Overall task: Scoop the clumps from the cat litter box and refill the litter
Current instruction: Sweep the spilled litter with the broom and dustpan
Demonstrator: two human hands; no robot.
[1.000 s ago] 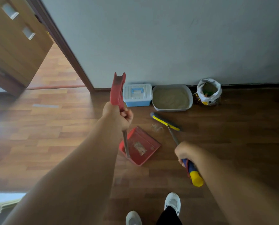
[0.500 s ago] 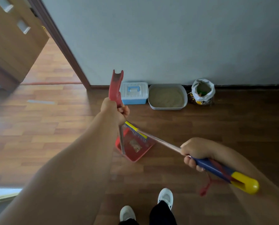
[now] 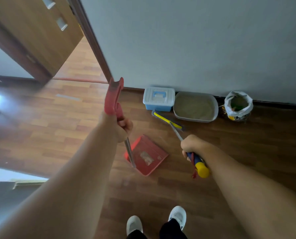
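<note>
Head view: broom (image 3: 168,121) lies beside litter box (image 3: 195,119) rim, dustpan (image 3: 143,144) apart

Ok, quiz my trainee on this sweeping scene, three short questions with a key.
1. True or false: the broom head lies inside the dustpan.
2. What stands between the lidded box and the bag? A) litter box B) dustpan C) broom
3. Which hand grips the broom?
Key: 1 false, it lies on the floor near the litter box; 2 A; 3 the right hand, while the left hand grips the dustpan's handle.
</note>
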